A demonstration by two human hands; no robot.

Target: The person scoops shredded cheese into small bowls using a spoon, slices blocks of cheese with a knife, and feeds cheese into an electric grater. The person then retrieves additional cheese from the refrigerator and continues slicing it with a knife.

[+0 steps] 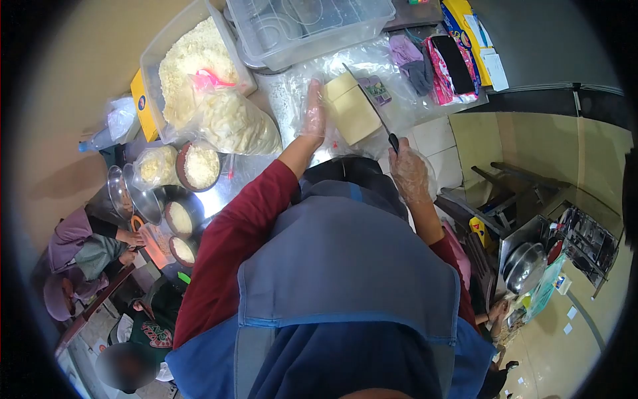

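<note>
A pale yellow block (pixel 351 110), marked by a line across its upper part, lies on clear plastic at the table's front. My left hand (pixel 314 112), in a thin clear glove, stands upright along the block's left side, fingers stretched out and holding nothing. My right hand (pixel 409 171), gloved too, is closed round the black handle of a long knife (pixel 373 106). The blade runs up along the block's right edge. Just right of the blade lies a small packet with purple and green print (pixel 377 92).
At the left, a plastic tub of white crumbly food (pixel 196 56) and a filled bag (pixel 236 123) stand near bowls (pixel 199 166). Clear containers (pixel 302 30) are behind the block. A phone (pixel 453 65) lies at the right. Two people (pixel 90 246) (pixel 156 312) are at lower left.
</note>
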